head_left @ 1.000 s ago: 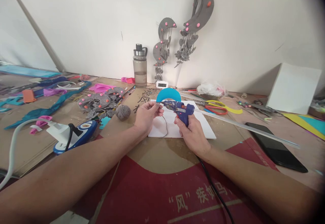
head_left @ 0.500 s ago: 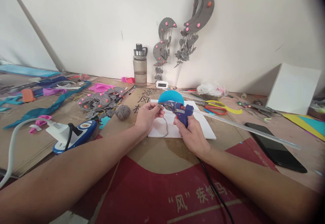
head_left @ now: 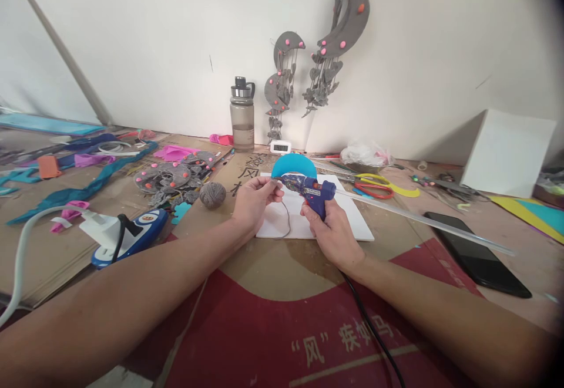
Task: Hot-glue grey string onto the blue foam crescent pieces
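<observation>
**Head view: glue gun nozzle at the edge of a blue crescent**

Head camera looked down over both forearms onto a cardboard-covered worktable (head_left: 273, 270). My right hand (head_left: 332, 232) was clenched around the grip of a blue hot glue gun (head_left: 311, 189), its black cord (head_left: 372, 332) trailing back toward me along the table. The gun was tipped so that its nozzle pointed left, meeting the lower edge of a blue foam crescent (head_left: 293, 166). My left hand (head_left: 253, 200) pinched that crescent at its left tip, holding it upright just above a white foam sheet (head_left: 352, 223), which I judged was there to catch drips. A thin grey thread (head_left: 287, 221) hung from the pinch down onto the sheet; holding it against the foam would let the glue fix it, as I read it.

Tools lay within reach: red-and-yellow scissors (head_left: 374, 187) just beyond the sheet, a long clear ruler (head_left: 432, 223) running off to the right, a black phone (head_left: 478, 262) beside it. A ball of grey yarn (head_left: 212, 194) sat left of my left hand, near a heap of grey felt pieces (head_left: 174, 178) dotted pink. A water bottle (head_left: 242, 114) stood against the wall, under hanging grey moon mobiles (head_left: 335, 41). A power strip (head_left: 127, 234) lay at far left.
</observation>
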A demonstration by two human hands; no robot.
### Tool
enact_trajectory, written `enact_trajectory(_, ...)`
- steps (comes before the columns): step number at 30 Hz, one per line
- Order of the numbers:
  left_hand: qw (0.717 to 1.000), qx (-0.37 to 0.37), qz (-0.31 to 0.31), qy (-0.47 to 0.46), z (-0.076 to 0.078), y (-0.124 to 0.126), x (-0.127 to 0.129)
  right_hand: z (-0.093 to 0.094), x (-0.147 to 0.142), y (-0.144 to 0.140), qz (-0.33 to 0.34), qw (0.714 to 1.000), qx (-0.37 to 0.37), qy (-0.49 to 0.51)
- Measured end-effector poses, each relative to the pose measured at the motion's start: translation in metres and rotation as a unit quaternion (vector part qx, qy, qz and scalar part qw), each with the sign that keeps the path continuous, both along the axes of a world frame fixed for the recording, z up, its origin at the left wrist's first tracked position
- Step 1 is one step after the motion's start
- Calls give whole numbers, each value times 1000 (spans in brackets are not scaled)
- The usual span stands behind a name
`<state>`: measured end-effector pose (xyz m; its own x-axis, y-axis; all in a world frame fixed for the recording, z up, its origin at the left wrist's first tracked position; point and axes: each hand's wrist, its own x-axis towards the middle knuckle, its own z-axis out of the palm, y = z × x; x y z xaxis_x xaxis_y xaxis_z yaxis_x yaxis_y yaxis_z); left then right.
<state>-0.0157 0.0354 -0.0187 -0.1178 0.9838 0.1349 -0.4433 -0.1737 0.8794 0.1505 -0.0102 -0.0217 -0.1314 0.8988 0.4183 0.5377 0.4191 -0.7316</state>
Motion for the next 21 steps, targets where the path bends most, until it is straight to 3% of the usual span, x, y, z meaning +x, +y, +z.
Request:
enact_trajectory(11,1000,16,-6,-19,0,1,-3,1,0,1,-13,999,-26,33)
enact_trajectory(18,999,15,2,-29,-2,6,-7,13,-4,6,0,974,-127,188)
enact_trajectory(21,999,18,1,-28,-3,7,-8,20,-2,13,2,966,-171,195)
